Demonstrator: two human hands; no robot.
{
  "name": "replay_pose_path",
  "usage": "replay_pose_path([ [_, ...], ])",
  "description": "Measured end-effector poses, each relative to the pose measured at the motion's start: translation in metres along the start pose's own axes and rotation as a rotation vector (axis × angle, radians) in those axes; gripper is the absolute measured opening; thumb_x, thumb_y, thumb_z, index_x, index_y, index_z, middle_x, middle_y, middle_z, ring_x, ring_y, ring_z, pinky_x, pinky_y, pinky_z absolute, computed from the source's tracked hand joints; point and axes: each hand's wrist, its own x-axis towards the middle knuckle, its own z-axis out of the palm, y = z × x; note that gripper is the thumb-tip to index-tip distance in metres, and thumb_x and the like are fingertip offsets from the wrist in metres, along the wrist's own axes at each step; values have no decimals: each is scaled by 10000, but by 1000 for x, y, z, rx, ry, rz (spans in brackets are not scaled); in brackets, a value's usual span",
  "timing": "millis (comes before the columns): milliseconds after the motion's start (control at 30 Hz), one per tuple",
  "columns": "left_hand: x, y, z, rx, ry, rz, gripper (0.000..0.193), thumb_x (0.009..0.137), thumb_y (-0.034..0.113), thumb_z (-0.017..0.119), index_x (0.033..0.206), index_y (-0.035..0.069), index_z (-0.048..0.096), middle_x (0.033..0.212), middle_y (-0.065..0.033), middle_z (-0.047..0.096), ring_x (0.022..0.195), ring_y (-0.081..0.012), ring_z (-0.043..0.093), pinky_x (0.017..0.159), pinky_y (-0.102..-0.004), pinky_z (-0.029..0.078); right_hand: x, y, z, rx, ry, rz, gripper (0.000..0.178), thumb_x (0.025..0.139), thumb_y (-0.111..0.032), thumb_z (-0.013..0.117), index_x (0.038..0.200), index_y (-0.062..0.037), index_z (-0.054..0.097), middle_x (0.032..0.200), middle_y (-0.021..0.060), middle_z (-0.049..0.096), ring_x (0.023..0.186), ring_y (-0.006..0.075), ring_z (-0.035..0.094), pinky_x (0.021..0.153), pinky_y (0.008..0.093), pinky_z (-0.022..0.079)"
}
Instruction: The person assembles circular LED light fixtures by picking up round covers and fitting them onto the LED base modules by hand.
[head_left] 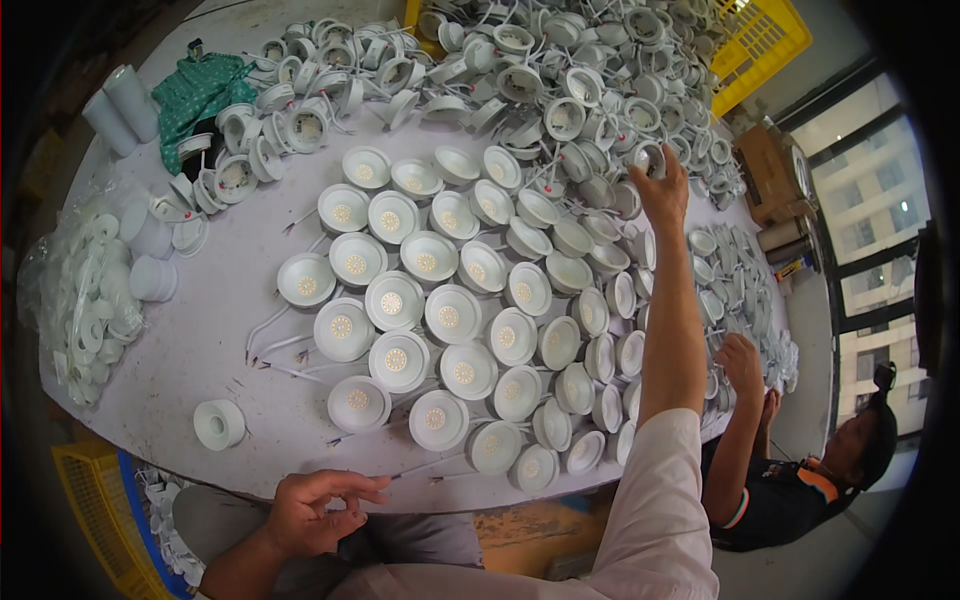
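Observation:
My right arm stretches far over the white table to the heap at the back. My right hand has thumb and fingers around the rim of a white round downlight housing. My left hand is at the table's near edge, palm turned inward, fingers apart, with nothing visible in them. Its fingertips are close to a thin cable end of the nearest lights. Between my hands stand rows of white round downlights, face up, with yellowish LED dots inside and cables trailing out.
A large heap of downlight housings covers the back. At left are a bag of white rings, a green cloth, white rolls and a lone white ring. A co-worker works at right. Yellow crates stand around.

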Motion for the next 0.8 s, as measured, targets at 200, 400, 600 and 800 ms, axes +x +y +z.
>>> replay_pose_path([
  [200,-8,-1,8,164,-20,136,274,828,36,603,1072,-88,589,1089,-231,641,911,-240,668,676,-266,499,-37,-35,-62,74,179,-265,754,650,-147,770,1327,-59,449,1215,182,514,1144,332,478,983,404,388],
  [400,-17,8,21,564,159,500,277,755,13,625,1025,-49,619,1043,-189,665,881,-237,670,735,-302,517,-121,-123,-119,331,84,-356,811,615,-52,785,1345,-47,432,1250,167,490,1135,306,502,917,373,438],
  [600,-20,15,26,640,241,813,363,741,91,683,1068,-43,601,1187,-228,588,1055,-334,606,875,-374,490,-214,-205,-174,576,-252,-497,892,563,-15,808,1364,-54,418,1281,168,487,1120,302,520,864,371,477],
  [800,-33,20,24,642,281,851,628,816,425,652,1178,-75,536,1259,-251,532,1211,-358,501,1050,-411,334,-268,-269,-202,732,-530,-856,903,541,-23,817,1353,-52,424,1280,170,494,1116,347,509,922,408,441],
])
